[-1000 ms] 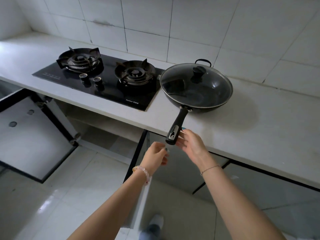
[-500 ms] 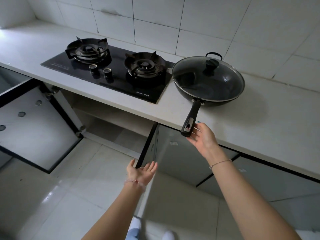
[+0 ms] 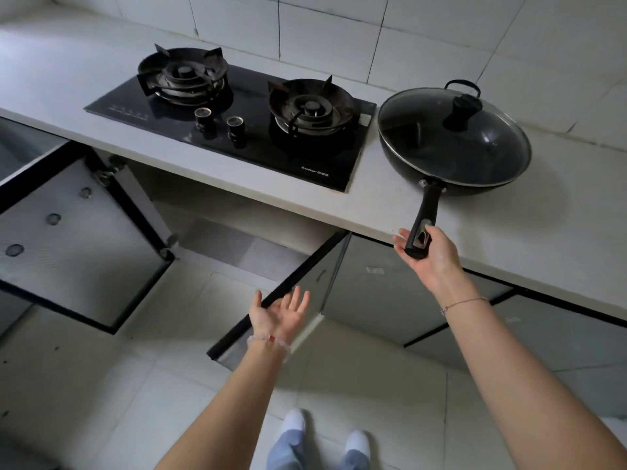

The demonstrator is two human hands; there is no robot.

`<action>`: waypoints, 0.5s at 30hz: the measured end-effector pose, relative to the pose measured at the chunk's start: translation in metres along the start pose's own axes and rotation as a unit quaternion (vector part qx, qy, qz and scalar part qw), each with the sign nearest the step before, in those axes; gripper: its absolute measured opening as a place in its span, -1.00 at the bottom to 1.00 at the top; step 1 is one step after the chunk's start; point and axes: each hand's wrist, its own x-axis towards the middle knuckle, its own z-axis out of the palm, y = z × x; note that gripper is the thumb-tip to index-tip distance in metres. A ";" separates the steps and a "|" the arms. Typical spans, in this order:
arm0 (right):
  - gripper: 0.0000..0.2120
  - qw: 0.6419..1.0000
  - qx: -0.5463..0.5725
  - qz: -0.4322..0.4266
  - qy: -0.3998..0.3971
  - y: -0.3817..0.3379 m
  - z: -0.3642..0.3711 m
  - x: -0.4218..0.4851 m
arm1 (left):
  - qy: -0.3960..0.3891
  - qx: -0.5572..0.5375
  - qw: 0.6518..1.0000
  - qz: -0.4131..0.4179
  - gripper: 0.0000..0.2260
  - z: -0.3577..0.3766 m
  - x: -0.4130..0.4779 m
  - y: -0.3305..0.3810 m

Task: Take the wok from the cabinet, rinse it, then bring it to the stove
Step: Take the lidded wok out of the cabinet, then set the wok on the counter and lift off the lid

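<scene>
Your round black wok (image 3: 400, 167) with the see-through glass lid (image 3: 441, 130) is parked on the white stone countertop (image 3: 526, 239), just off the 3 o'clock side of the black glass two-burner gas stove (image 3: 258, 144), so it's not on a burner. Its long black handle (image 3: 428, 208) points toward 6 o'clock and pokes out past the counter edge.

Your right hand (image 3: 434, 256) is palm-up under the end of that handle. The fingers and thumb curl loosely up around it, so the tip sits cradled in your palm.

Your left hand (image 3: 281, 313) is down around 7 o'clock from the wok, palm up, fingers spread apart and holding nothing. It hovers right by the top edge of the open grey cabinet door (image 3: 332, 283). A second grey door (image 3: 78, 249) hangs open over at 9 o'clock. Your white shoes (image 3: 294, 420) are on the pale tiled floor (image 3: 101, 385) at 6 o'clock.
</scene>
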 end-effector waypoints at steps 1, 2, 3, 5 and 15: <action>-0.84 1.000 0.002 -0.002 -0.002 0.001 0.004 0.000 | -0.005 0.015 1.000 0.006 -0.33 0.004 0.004 0.012; -0.84 1.000 0.003 -0.002 -0.005 0.003 0.007 0.000 | -0.010 0.035 0.999 0.012 -0.33 0.008 0.008 0.022; -0.83 1.000 0.005 -0.002 -0.008 0.004 0.010 0.000 | -0.013 0.057 0.998 0.019 -0.33 0.012 0.011 0.033; -0.80 1.000 0.010 0.003 -0.012 0.005 0.014 -0.001 | -0.024 0.101 0.994 0.030 -0.37 0.021 0.015 0.050; -0.87 0.998 0.046 0.028 -0.015 0.000 0.017 -0.006 | -0.143 0.282 0.948 -0.042 -0.48 0.096 0.002 0.031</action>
